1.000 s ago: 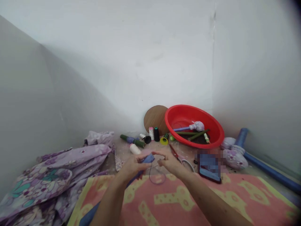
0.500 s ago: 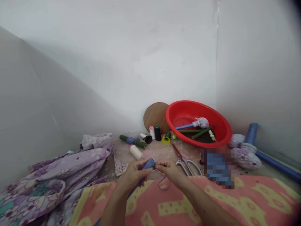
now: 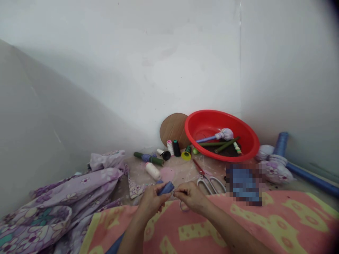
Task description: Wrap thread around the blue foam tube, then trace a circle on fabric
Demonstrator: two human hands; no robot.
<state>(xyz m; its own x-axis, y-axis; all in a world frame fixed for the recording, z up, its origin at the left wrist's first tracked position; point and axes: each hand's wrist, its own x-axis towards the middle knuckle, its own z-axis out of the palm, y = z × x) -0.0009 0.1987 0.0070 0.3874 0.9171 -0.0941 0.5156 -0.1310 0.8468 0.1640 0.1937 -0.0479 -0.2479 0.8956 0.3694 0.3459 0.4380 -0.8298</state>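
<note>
My left hand (image 3: 152,201) is closed around a blue cloth-wrapped stick (image 3: 166,188), its end poking out past the thumb. More blue wrapping shows below, beyond my left forearm. Fingertips pinched, my right hand (image 3: 192,197) is just beside that end. A loop of purple thread (image 3: 184,210) hangs under the right fingers, which appear to grip it; whether a needle is there too, I cannot tell. Both hands are above a pink and yellow towel (image 3: 196,233). Scissors (image 3: 209,181) lie partly spread beyond my right hand.
Behind the hands are a white thread cone (image 3: 153,171), a green stick wound with purple thread (image 3: 148,158) and several spools. A red basin (image 3: 222,157) leans near a cardboard disc (image 3: 173,130). Floral cloth (image 3: 87,187) is heaped left; a blue-handled cloth mallet (image 3: 277,167) lies right.
My right fingertips have drawn slightly away from the end of the stick. The stick has tilted a little, and the hanging thread loop looks smaller. The whole view has shifted slightly.
</note>
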